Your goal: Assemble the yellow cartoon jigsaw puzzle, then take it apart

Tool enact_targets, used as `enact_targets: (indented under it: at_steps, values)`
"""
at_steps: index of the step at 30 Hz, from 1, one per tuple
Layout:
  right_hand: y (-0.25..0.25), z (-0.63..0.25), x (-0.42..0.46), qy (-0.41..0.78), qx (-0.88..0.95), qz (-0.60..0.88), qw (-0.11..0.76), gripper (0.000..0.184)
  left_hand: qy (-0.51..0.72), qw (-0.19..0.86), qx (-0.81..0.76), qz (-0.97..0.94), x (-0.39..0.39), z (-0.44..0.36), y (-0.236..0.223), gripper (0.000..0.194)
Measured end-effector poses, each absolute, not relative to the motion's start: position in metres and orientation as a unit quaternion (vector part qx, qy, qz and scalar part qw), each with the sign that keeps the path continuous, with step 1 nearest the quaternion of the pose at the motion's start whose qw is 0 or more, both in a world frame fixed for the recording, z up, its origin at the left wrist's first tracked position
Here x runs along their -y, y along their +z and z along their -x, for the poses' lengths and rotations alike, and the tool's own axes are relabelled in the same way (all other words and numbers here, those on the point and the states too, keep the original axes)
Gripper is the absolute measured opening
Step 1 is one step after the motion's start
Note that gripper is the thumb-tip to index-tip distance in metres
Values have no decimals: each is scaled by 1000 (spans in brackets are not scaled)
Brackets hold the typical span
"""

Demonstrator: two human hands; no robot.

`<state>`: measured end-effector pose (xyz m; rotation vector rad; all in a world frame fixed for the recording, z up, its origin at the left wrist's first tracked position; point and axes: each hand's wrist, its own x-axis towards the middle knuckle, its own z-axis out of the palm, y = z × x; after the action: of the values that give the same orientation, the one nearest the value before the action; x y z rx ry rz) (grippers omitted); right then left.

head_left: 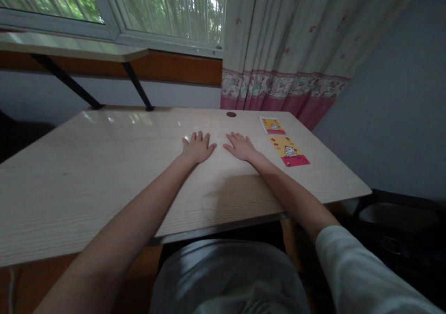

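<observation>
My left hand lies flat on the pale wooden desk, fingers spread and holding nothing. A short gap to its right, my right hand also rests palm down with its fingers stretched out. Nearest to the right hand is a yellow and red card with a white cartoon animal on it. Behind that card lies a smaller piece with a similar picture and a white edge. Neither hand touches them.
A round cable hole sits near the desk's back edge. At the back left, black metal struts hold up a raised shelf. A patterned curtain hangs beside the window. A dark chair or bag shape stands at the right.
</observation>
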<state>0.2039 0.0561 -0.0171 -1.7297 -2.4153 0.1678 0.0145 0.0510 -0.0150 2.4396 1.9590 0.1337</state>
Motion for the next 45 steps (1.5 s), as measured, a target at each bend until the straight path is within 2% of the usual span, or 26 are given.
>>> enact_targets:
  at_steps: [38, 41, 45]
  values:
    - [-13, -205, -54, 49, 811, 578, 72, 61, 50, -10, -622, -781, -54, -15, -19, 64]
    - [-3, -212, -48, 23, 786, 614, 67, 62, 51, -12, -622, -781, -54, -15, -18, 63]
    - [9, -244, -48, 15, 635, 770, 57, 75, 48, -5, -623, -781, -53, -15, -17, 63]
